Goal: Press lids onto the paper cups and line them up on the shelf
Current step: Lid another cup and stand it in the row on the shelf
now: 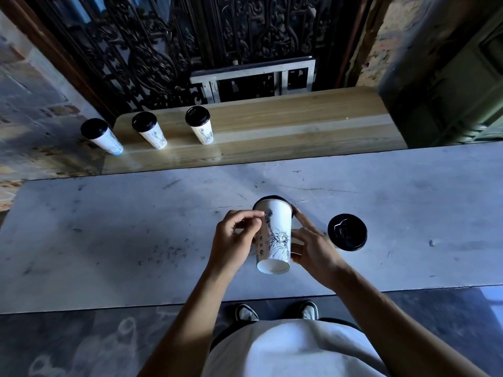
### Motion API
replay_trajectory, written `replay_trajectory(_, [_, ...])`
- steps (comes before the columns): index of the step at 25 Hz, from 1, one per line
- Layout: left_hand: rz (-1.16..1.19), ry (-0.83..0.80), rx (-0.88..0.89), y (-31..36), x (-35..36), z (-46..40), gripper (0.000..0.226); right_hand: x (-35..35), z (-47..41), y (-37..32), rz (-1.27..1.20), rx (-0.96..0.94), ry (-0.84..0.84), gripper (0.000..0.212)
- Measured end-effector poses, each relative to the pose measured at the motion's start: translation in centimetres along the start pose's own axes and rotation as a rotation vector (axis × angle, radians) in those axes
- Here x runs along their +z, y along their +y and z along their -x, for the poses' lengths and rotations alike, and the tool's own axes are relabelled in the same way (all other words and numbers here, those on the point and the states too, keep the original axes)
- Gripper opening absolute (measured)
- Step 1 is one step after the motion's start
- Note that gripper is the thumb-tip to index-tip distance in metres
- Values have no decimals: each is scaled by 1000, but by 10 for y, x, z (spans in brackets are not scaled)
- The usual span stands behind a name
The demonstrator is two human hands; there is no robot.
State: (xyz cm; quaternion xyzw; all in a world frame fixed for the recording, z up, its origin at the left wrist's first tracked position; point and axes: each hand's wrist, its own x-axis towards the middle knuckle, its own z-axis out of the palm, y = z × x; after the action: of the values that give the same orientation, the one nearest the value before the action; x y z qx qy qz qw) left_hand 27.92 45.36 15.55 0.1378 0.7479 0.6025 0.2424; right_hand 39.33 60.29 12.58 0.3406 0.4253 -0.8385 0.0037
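I see the paper cup (pixel 274 235) tipped between both hands, lid end pointing away toward the shelf (pixel 272 123), right fingers (pixel 303 221) gripping it, left fingers (pixel 245 217) curled alongside.

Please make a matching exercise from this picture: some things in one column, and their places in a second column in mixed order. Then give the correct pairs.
Things
1. held cup
2. loose lid
3. leftmost lidded cup
4. shoes

Places
A. flat on the grey table, beside the right hand
B. on the floor, under the table edge
C. between both hands, tilted, base toward the person
D. left end of the row, at the wooden shelf

Pairs: 1-C, 2-A, 3-D, 4-B
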Motion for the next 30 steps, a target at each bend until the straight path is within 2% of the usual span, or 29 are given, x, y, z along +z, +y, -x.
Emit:
replay_trajectory(2, [11, -14, -17, -1, -1, 0, 12, -2, 1, -1, -34, 7, 5, 55])
replay_trajectory(9, [56, -57, -87, -4, -1, 3, 15, -2, 2, -6, -107, 12, 10, 40])
replay_trajectory(15, [57, -35, -104, -7, -2, 5, 14, -5, -2, -7, -114, 4, -19, 49])
replay_trajectory(21, [-22, -25, -1, -8, -7, 7, 29, -5, 2, -6, -87, -8, -41, 65])
replay_trajectory(26, [-117, -5, 126, -8, -9, 7, 50, -2, 5, -6, -115, -5, -71, 62])
replay_trajectory(30, [-93, -13, 110, -8, -9, 8, 58, -2, 8, -7, -134, -3, -64, 57])
